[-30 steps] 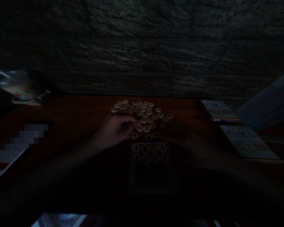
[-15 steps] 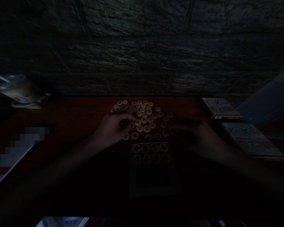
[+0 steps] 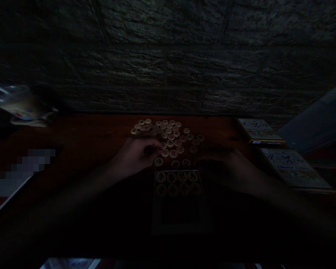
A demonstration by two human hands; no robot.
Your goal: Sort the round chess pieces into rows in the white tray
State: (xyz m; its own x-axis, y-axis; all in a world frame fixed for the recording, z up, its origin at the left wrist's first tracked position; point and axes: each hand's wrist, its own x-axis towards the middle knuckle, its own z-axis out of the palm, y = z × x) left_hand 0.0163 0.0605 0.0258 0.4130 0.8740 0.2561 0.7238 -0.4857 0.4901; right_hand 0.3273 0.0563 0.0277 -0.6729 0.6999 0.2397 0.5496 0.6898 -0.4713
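Observation:
Round wooden xiangqi pieces with red or black characters lie loosely in a spread; some are blank side up. My left hand is at their left edge, thumb and forefinger curled together close to a black-marked piece. What lies between those fingertips, if anything, I cannot make out. On the right, my right hand reaches inward low over the table, its fingers lost in shadow beside the nearest pieces. Between my forearms sits a shallow box, its far part holding two rows of black-marked pieces.
Two flat printed boxes lie at the right of the dark wooden table. At the far left stands a plastic cup with a straw. A pale flat object lies nearer on the left. A stone wall rises behind.
My right hand has shifted slightly inward, over a piece visible before at the right edge. My left hand has moved slightly, and now covers a piece below it. The view has shifted a little.

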